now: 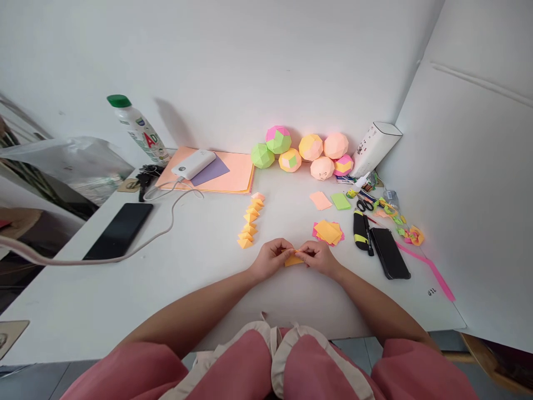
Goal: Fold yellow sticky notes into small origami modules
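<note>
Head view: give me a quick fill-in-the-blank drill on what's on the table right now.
1. Both hands, left hand and right hand, pinch a small ____ paper piece.
2. The bottle near the wall has a ____ cap.
3. The row of folded pieces lies to the ____ of the hands.
4. The power bank rests on a ____ sheet.

Missing words: orange; green; left; purple

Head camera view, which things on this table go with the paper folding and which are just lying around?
In use: left hand, right hand, orange paper piece, folded orange units, sticky note stack, paper balls.
Lying about: bottle, power bank, phone, scissors.
</note>
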### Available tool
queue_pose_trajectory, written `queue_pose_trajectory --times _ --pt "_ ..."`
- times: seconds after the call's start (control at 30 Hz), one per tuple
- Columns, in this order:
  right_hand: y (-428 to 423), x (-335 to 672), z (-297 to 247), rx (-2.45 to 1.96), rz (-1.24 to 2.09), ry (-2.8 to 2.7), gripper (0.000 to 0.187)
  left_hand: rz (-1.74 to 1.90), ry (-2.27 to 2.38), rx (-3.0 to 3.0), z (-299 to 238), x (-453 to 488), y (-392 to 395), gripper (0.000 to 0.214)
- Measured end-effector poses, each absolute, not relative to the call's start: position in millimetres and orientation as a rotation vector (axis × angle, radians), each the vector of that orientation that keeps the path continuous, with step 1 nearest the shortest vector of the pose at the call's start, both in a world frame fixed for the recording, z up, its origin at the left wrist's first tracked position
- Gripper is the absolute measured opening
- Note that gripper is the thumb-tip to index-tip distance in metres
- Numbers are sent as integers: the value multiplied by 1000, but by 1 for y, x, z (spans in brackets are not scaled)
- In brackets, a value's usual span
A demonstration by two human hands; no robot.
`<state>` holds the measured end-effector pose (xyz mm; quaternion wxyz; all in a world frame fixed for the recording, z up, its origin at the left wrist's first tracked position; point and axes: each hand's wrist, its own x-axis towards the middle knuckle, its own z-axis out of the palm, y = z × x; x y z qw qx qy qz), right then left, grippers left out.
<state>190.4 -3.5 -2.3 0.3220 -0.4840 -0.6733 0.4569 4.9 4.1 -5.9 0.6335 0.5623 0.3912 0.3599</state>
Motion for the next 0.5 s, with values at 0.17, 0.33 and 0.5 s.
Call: queue_pose_trajectory --times 0.17,0.33,0.5 --pt "-1 194 -2 -1249 1300 -1672 23 848 925 1236 -5 5 5 30" --pt "0 195 0 -1205 1350 -1691 21 838 905 1158 -7 5 6 30" --pt "-1 193 -1 -1213 1350 -1716 23 801 888 1268 -4 6 4 29"
